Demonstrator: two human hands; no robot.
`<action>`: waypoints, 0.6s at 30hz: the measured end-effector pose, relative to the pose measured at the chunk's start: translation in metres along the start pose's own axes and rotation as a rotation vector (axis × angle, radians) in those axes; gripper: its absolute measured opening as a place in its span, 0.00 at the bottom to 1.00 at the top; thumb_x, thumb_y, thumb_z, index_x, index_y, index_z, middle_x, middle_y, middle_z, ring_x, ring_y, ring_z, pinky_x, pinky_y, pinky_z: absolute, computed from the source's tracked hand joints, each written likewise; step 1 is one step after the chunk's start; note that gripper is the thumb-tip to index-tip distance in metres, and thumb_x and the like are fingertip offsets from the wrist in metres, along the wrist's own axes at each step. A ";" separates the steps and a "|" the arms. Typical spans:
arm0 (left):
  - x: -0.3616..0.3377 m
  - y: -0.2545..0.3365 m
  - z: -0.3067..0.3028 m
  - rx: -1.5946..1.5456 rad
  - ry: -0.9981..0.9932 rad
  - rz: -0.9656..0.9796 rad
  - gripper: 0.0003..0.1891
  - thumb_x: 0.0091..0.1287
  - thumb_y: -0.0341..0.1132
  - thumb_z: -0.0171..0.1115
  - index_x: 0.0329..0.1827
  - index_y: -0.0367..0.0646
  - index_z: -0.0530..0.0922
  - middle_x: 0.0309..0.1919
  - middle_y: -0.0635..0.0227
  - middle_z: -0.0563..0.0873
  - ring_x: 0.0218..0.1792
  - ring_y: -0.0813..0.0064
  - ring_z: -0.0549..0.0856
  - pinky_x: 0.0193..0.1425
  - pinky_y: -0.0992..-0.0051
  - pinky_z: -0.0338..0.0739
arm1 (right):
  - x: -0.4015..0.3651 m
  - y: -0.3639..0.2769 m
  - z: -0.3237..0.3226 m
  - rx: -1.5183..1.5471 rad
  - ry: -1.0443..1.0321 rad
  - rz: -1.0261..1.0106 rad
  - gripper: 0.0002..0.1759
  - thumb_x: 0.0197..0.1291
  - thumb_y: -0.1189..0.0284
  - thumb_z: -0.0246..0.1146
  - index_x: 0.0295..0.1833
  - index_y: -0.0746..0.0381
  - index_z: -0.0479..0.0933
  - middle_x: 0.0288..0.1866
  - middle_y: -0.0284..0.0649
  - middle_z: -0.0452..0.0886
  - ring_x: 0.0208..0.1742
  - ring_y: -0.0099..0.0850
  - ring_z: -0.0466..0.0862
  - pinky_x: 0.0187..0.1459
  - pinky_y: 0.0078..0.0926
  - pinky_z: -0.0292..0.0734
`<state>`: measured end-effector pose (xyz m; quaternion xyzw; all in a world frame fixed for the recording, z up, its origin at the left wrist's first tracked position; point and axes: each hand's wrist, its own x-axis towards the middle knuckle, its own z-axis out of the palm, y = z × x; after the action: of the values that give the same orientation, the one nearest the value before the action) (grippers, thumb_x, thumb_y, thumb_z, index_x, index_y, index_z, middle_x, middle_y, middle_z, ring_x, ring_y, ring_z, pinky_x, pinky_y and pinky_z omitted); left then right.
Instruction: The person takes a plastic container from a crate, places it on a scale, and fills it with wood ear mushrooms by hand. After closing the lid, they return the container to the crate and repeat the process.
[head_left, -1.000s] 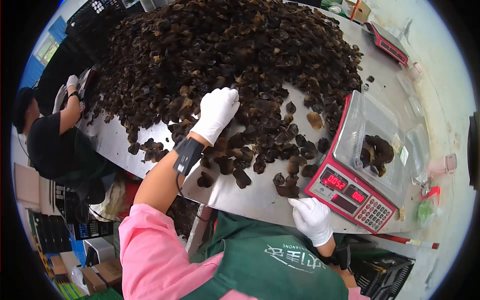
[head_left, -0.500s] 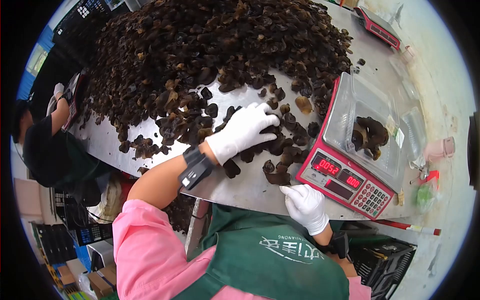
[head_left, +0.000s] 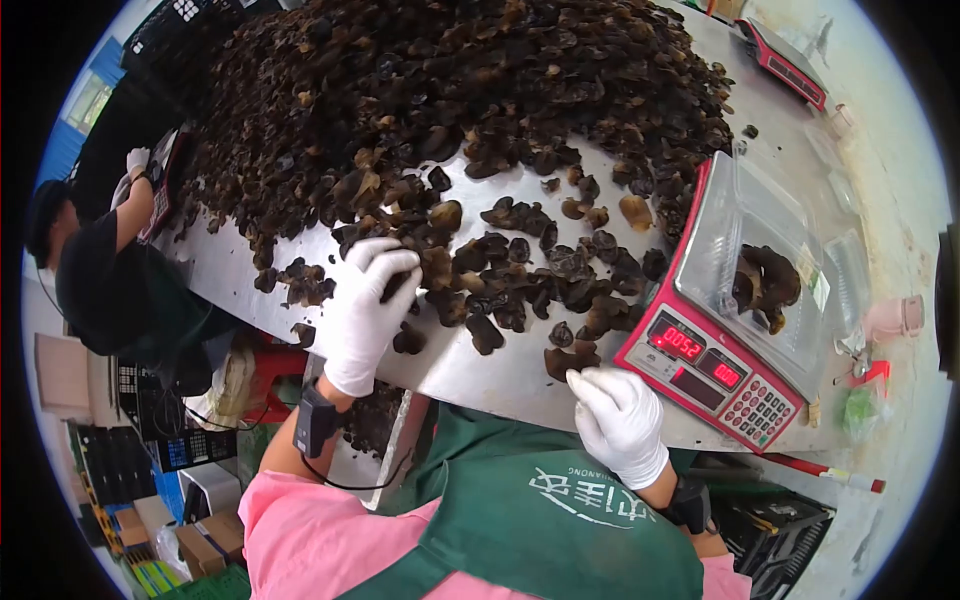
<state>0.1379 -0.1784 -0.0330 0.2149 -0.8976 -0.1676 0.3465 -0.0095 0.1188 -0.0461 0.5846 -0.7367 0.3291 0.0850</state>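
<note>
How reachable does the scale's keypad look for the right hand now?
Probably yes: the right hand is beside the scale, and nothing visible stands between it and the keypad.

the scale (head_left: 690, 366) has a smooth plastic front; on it, a tray (head_left: 775, 190) of clear, glossy plastic. under it, the table (head_left: 450, 375) is bare metal with a dull sheen. beside it, the pieces (head_left: 450, 80) look rough — some glossy, some matt. near it, the right glove (head_left: 622, 420) looks thin, the apron (head_left: 500, 520) matt cloth.
</note>
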 end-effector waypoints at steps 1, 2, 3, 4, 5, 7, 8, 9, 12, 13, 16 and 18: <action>-0.010 0.001 -0.002 0.051 -0.039 0.014 0.11 0.57 0.23 0.74 0.41 0.43 0.86 0.48 0.60 0.86 0.51 0.59 0.86 0.54 0.67 0.81 | 0.010 -0.004 0.002 0.007 -0.026 0.030 0.30 0.49 0.75 0.72 0.62 0.56 0.83 0.58 0.39 0.81 0.57 0.41 0.82 0.54 0.37 0.81; -0.023 -0.002 -0.003 0.077 -0.169 -0.034 0.13 0.56 0.31 0.77 0.45 0.46 0.86 0.54 0.61 0.86 0.57 0.57 0.84 0.61 0.61 0.78 | 0.017 -0.006 0.004 0.008 -0.100 0.061 0.35 0.50 0.72 0.74 0.68 0.56 0.79 0.66 0.46 0.76 0.66 0.48 0.77 0.64 0.42 0.76; -0.030 0.002 -0.004 0.120 -0.185 0.003 0.18 0.56 0.36 0.78 0.49 0.48 0.85 0.59 0.60 0.83 0.62 0.54 0.80 0.65 0.57 0.74 | 0.025 -0.007 0.008 -0.011 -0.147 0.076 0.38 0.51 0.69 0.75 0.71 0.55 0.76 0.70 0.50 0.73 0.70 0.51 0.72 0.69 0.47 0.71; -0.035 0.006 -0.003 0.162 -0.202 0.039 0.23 0.55 0.41 0.80 0.54 0.50 0.84 0.64 0.58 0.80 0.67 0.51 0.77 0.70 0.53 0.70 | 0.033 -0.008 0.012 -0.032 -0.195 0.092 0.41 0.52 0.65 0.76 0.74 0.54 0.74 0.74 0.53 0.69 0.75 0.55 0.68 0.73 0.52 0.67; -0.045 -0.001 0.005 0.127 -0.245 0.027 0.36 0.51 0.49 0.82 0.65 0.53 0.80 0.74 0.52 0.70 0.76 0.43 0.66 0.77 0.45 0.60 | 0.037 -0.007 0.018 -0.072 -0.235 0.092 0.44 0.51 0.62 0.76 0.76 0.52 0.71 0.76 0.55 0.65 0.77 0.57 0.64 0.75 0.56 0.63; -0.040 -0.001 0.011 0.207 -0.293 0.040 0.48 0.48 0.58 0.82 0.75 0.56 0.74 0.79 0.45 0.61 0.80 0.36 0.56 0.81 0.41 0.54 | 0.046 -0.002 0.033 -0.190 -0.296 0.098 0.51 0.50 0.54 0.77 0.81 0.48 0.66 0.80 0.56 0.60 0.81 0.61 0.57 0.77 0.64 0.56; -0.030 0.000 0.011 0.234 -0.293 0.040 0.51 0.46 0.60 0.82 0.77 0.57 0.73 0.80 0.44 0.59 0.81 0.35 0.54 0.81 0.39 0.51 | 0.054 -0.003 0.036 -0.277 -0.302 0.101 0.53 0.49 0.52 0.78 0.81 0.48 0.64 0.80 0.56 0.61 0.81 0.61 0.57 0.77 0.65 0.55; -0.020 0.000 0.012 0.249 -0.305 0.028 0.53 0.47 0.63 0.80 0.78 0.57 0.71 0.81 0.42 0.56 0.82 0.34 0.51 0.81 0.36 0.49 | 0.063 -0.004 0.038 -0.307 -0.303 0.128 0.54 0.50 0.51 0.77 0.82 0.48 0.63 0.80 0.56 0.61 0.81 0.62 0.57 0.77 0.65 0.55; 0.009 -0.004 0.026 0.263 -0.346 0.024 0.51 0.52 0.66 0.76 0.80 0.60 0.69 0.82 0.44 0.54 0.82 0.33 0.50 0.80 0.32 0.47 | 0.083 0.005 0.053 -0.412 -0.283 0.221 0.54 0.52 0.48 0.75 0.83 0.49 0.61 0.81 0.58 0.61 0.81 0.64 0.56 0.75 0.68 0.55; 0.014 -0.006 0.031 0.292 -0.400 0.033 0.50 0.54 0.66 0.74 0.81 0.63 0.67 0.82 0.49 0.56 0.82 0.35 0.50 0.80 0.32 0.47 | 0.088 0.008 0.057 -0.419 -0.296 0.266 0.53 0.53 0.48 0.75 0.82 0.50 0.62 0.80 0.57 0.62 0.81 0.63 0.57 0.74 0.69 0.56; 0.011 -0.008 0.035 0.228 -0.495 0.112 0.44 0.55 0.67 0.71 0.74 0.58 0.76 0.72 0.59 0.75 0.73 0.47 0.70 0.77 0.38 0.59 | 0.087 0.010 0.061 -0.414 -0.330 0.282 0.49 0.53 0.49 0.75 0.79 0.53 0.66 0.75 0.55 0.67 0.76 0.59 0.63 0.70 0.63 0.64; -0.007 -0.004 0.033 0.144 -0.407 0.192 0.39 0.55 0.66 0.72 0.66 0.51 0.82 0.63 0.64 0.81 0.59 0.56 0.79 0.63 0.53 0.73 | 0.073 0.007 0.064 -0.342 -0.198 0.238 0.42 0.54 0.53 0.75 0.74 0.54 0.73 0.70 0.49 0.72 0.69 0.51 0.70 0.64 0.52 0.70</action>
<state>0.1206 -0.1737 -0.0622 0.1145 -0.9750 -0.1091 0.1563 -0.0211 0.0232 -0.0609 0.5002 -0.8502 0.1482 0.0706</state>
